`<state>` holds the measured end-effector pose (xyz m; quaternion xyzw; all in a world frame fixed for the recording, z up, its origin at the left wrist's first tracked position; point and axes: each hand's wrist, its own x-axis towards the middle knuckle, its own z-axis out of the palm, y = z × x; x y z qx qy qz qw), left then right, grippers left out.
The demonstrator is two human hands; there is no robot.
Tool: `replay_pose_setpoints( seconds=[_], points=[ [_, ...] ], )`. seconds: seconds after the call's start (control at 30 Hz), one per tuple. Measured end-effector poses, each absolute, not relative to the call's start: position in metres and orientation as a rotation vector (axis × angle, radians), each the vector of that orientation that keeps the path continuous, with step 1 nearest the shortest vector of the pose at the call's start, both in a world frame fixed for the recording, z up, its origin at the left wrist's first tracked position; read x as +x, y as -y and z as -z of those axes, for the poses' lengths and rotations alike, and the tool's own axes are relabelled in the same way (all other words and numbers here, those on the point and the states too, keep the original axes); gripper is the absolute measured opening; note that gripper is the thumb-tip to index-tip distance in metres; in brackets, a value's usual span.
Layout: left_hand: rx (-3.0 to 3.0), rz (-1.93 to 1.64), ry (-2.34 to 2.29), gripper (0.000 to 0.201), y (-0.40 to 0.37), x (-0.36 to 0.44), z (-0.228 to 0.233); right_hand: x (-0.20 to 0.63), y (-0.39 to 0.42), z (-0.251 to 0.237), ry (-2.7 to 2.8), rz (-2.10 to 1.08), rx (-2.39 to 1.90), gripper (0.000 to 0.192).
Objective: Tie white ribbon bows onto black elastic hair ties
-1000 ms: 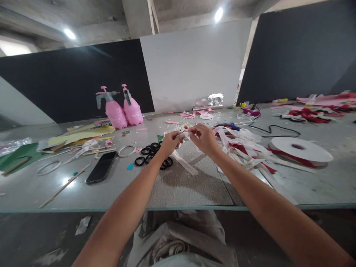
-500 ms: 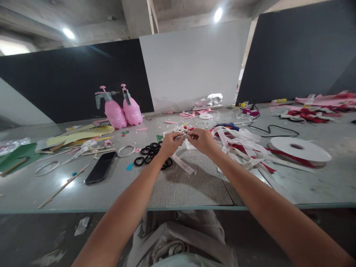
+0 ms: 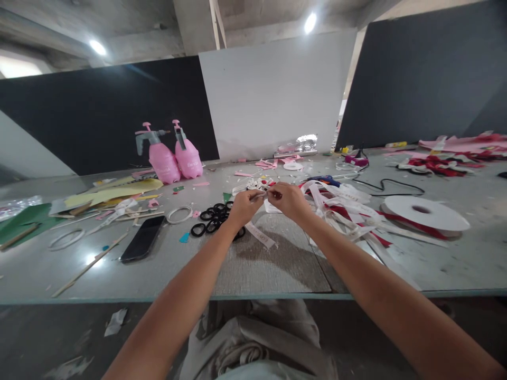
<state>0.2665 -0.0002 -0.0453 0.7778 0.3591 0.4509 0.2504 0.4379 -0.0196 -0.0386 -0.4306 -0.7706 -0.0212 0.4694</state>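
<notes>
My left hand [image 3: 244, 206] is closed in a pinch over the middle of the table, its fingertips on a small pale piece of white ribbon. A printed tail of the white ribbon [image 3: 260, 236] runs out below that hand towards the table. Fingertip to fingertip with it, my right hand [image 3: 288, 199] is also pinched on the ribbon, though the exact grip is too small to make out. Black hair ties [image 3: 214, 216] lie in a heap beside my left hand. Small white pieces [image 3: 257, 183] with bits of red lie just behind the fingers.
Loose white and red ribbons [image 3: 336, 203] spread right of my hands, near a white ribbon spool [image 3: 425, 214] and a blue glue gun [image 3: 327, 180]. On the left are a phone [image 3: 143, 239], tape rings [image 3: 179, 215], a stick [image 3: 91, 264] and pink spray bottles [image 3: 189, 158].
Both hands stay nearly in place, their fingertips shifting slightly against each other. The printed ribbon tail has moved and turned a little below my left hand.
</notes>
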Motion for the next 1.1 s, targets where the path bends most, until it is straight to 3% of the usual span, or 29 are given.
replay_pose_setpoints(
  seconds=[0.3, 1.1],
  points=[
    [1.953, -1.317, -0.894, 0.034, -0.001, 0.265, 0.042, 0.435, 0.025, 0.037, 1.752, -0.041, -1.021, 0.017],
    [2.25, -1.199, -1.087, 0.029, 0.009, 0.271, 0.041, 0.431, 0.026, 0.035, 2.046, 0.375, -1.229, 0.014]
  ],
)
